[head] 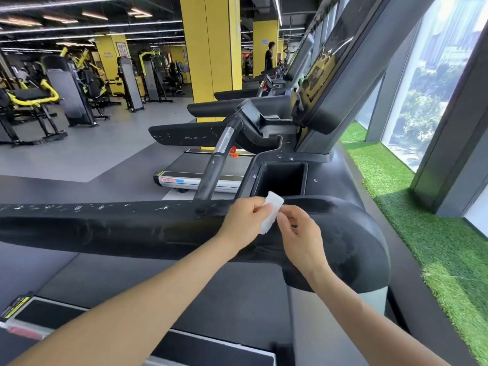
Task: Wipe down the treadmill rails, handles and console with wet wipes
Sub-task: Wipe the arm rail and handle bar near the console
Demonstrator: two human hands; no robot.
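Note:
A folded white wet wipe (270, 214) is held over the black padded side rail (111, 223) of the treadmill, where the rail curves into the console. My left hand (244, 223) grips the wipe from the left. My right hand (298, 233) pinches its right edge with thumb and forefinger. The rail runs off to the left and shows white scuff marks along its top. Behind the wipe sits a square black cup holder (280, 178) in the console deck. The tilted console screen (330, 72) rises at the upper right. A curved handle bar (216, 159) slopes up behind the rail.
More treadmills (200, 170) stand in a row beyond this one. Green artificial turf (412, 207) and tall windows run along the right. Yellow and black weight machines (39, 101) fill the left background. A person (270, 55) stands far back by a yellow pillar.

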